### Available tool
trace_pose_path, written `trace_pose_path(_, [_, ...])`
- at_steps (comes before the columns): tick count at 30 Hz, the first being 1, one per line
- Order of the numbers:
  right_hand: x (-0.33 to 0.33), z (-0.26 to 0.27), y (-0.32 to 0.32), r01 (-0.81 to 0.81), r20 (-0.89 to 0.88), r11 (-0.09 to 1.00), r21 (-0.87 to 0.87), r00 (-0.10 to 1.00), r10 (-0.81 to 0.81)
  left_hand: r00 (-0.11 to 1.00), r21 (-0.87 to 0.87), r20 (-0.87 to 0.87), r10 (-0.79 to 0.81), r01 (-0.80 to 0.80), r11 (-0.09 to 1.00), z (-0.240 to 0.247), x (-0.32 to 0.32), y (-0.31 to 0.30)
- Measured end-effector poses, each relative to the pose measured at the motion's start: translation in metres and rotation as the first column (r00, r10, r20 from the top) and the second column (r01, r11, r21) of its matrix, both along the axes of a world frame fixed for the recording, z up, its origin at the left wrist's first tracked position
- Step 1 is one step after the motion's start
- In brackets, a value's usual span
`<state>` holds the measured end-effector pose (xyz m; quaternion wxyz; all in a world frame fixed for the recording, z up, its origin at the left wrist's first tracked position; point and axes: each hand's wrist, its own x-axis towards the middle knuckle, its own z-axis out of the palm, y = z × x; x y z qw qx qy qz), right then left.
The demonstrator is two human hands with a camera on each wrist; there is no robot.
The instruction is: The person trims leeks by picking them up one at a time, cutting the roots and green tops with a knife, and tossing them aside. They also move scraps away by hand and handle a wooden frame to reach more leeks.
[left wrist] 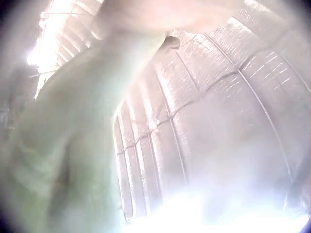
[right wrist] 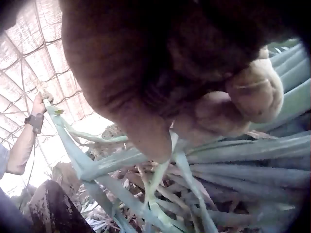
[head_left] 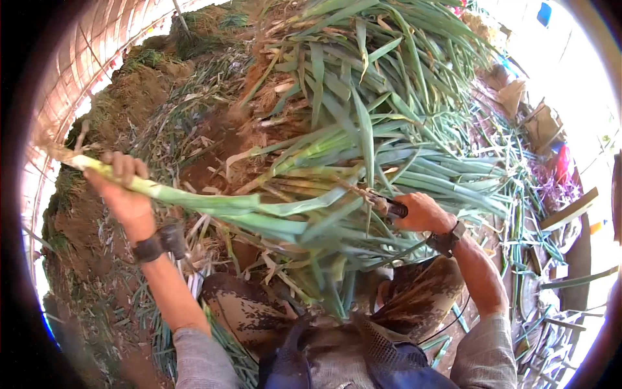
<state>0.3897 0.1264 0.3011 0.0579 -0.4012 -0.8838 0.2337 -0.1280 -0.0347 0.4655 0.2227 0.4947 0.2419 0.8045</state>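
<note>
Item 1, markings: the dark device on your left wrist and the dark band on your right wrist; any lettering on either is too small to make out.

Item 2, long green stalk: raised across the front of your body, pale stem to the left, leaves to the right. Your left hand is curled round the pale stem, just in from the root end; the blurred roots stick out beyond your fist. The leaves fan out on the other side of the grip, drooping above your lap and reaching toward your right hand. Seen from the left wrist, its leaves are a broad green blur below your fingers.

Item 3, dark-handled tool: your right hand's fingers are closed round the handle; the far end is lost among the leaves, its type uncertain.

Item 4, heap of green stalks: ahead of you and to your right, root ends mostly to the left, leaves to the right, the nearest just beside your right hand.

Item 5, possible container: a crumpled tan wrapping, at the right beyond the heap; whether sack or sheet, you cannot tell, and any contents are hidden.

Item 6, red plastic piece: near that wrapping, above purple strands.
</note>
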Motion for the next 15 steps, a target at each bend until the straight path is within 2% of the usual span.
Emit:
trace_pose_path(2, [-0.009,-0.013,0.003,0.001,-0.068,1.0,-0.013,0.998,-0.002,0.996,-0.109,0.0,-0.087,0.086,0.99,0.016,-0.02,-0.02])
trace_pose_path(3, [-0.017,-0.016,0.002,-0.01,-0.121,0.999,0.039,0.993,0.015,0.998,-0.154,0.031,-0.053,0.057,0.986,0.009,-0.012,-0.022])
trace_pose_path(4, [-0.026,-0.015,0.001,-0.035,-0.137,0.998,0.048,0.99,0.042,0.998,-0.196,0.058,-0.016,0.027,0.98,-0.009,-0.002,-0.016])
trace_pose_path(5, [-0.037,-0.014,0.0,-0.049,-0.167,0.997,0.06,0.984,0.058,0.984,-0.246,0.168,-0.064,0.104,0.964,-0.04,-0.008,-0.004])
trace_pose_path(7, [-0.057,0.0,-0.012,-0.08,-0.17,0.995,0.059,0.982,0.089,0.946,-0.344,0.284,-0.155,0.251,0.905,-0.078,0.031,0.016])
trace_pose_path(8, [-0.066,0.007,-0.019,-0.097,-0.173,0.993,0.068,0.979,0.108,0.94,-0.303,0.294,-0.17,0.261,0.917,-0.099,0.039,0.03])
trace_pose_path(9, [-0.072,0.013,-0.026,-0.109,-0.24,0.988,0.113,0.962,0.134,0.931,-0.368,0.361,-0.042,0.184,0.911,-0.082,0.069,0.031])
trace_pose_path(10, [-0.074,0.019,-0.031,-0.112,-0.301,0.981,0.158,0.941,0.156,0.897,-0.289,0.392,-0.203,0.33,0.899,-0.084,0.066,0.04])
trace_pose_path(12, [-0.079,0.032,-0.039,-0.126,-0.326,0.976,0.178,0.928,0.179,0.892,-0.166,0.332,-0.308,0.376,0.912,-0.09,0.06,0.057])
trace_pose_path(13, [-0.083,0.034,-0.043,-0.123,-0.34,0.978,0.169,0.924,0.175,0.955,-0.255,0.269,-0.127,0.198,0.946,-0.091,0.085,0.057])
trace_pose_path(14, [-0.086,0.034,-0.045,-0.112,-0.364,0.979,0.168,0.916,0.167,0.943,-0.386,0.241,-0.231,0.312,0.868,-0.106,0.094,0.054])
trace_pose_path(15, [-0.089,0.017,-0.037,-0.174,-0.357,0.948,0.265,0.896,0.264,0.931,-0.578,0.353,0.096,0.136,0.805,-0.188,0.059,0.088])
